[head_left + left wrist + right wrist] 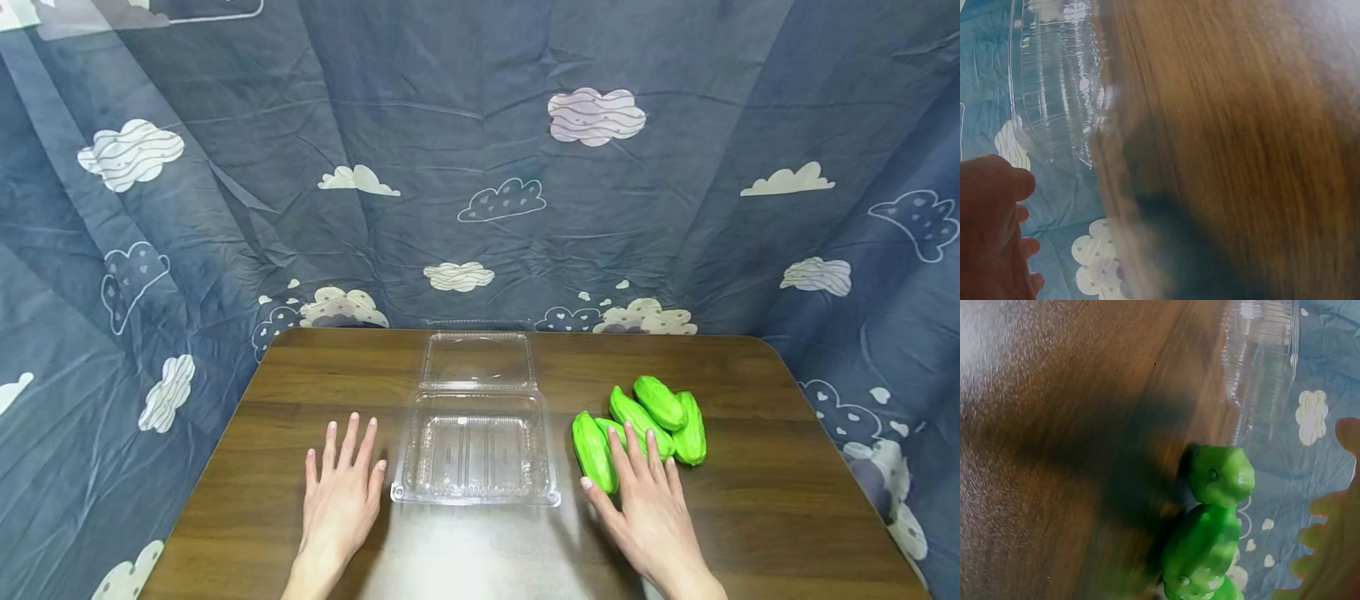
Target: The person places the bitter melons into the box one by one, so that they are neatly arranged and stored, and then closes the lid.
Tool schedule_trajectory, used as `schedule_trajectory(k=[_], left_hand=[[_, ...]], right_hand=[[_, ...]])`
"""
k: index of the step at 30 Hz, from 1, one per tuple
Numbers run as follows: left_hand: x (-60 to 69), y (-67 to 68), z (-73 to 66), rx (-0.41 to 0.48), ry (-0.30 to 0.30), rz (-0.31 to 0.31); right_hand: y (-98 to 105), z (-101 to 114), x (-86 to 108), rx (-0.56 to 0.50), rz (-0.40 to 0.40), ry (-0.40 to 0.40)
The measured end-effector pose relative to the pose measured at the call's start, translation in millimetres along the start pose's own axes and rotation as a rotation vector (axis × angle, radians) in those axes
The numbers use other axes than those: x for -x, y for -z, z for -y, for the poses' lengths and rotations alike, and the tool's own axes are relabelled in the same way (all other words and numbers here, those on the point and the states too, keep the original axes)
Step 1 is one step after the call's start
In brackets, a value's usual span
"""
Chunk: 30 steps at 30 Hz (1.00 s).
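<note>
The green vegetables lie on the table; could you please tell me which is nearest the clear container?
It is the leftmost green vegetable in the head view; the others lie farther from the clear container.

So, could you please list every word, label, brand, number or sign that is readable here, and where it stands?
None can be read.
The clear plastic container and green vegetables show no label; any tiny marks are too small to tell.
The curtain bears only pictures, such as clouds.
</note>
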<state>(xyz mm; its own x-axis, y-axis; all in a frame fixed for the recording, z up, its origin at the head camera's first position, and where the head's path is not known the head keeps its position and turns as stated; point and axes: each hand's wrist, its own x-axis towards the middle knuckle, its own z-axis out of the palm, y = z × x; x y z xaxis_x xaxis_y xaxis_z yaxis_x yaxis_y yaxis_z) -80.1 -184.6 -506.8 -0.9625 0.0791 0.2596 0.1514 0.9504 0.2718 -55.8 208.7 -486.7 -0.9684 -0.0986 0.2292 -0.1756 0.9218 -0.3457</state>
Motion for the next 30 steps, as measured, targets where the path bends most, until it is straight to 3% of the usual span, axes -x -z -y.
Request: schedule_trajectory(k=[12, 17, 24, 30], left_hand=[[-11.7, 2.7, -1.2, -0.035, -0.035, 0.029], [-17.8, 3.6, -1.3, -0.004, -0.07, 0.033], [-21.8, -1.6, -1.0, 0.195, -0.139, 0.038], [-24.0, -7.9, 0.9, 0.482, -0.144, 0.027]], right_hand=[[3, 1, -9.8, 0.025, 0.017, 0.011], [2, -1, -11.0, 0.019, 0.014, 0.022], [1, -13, -13.0, -0.044, -0.038, 0.11], [-5, -30, -13.1, -0.16, -0.11, 0.202]])
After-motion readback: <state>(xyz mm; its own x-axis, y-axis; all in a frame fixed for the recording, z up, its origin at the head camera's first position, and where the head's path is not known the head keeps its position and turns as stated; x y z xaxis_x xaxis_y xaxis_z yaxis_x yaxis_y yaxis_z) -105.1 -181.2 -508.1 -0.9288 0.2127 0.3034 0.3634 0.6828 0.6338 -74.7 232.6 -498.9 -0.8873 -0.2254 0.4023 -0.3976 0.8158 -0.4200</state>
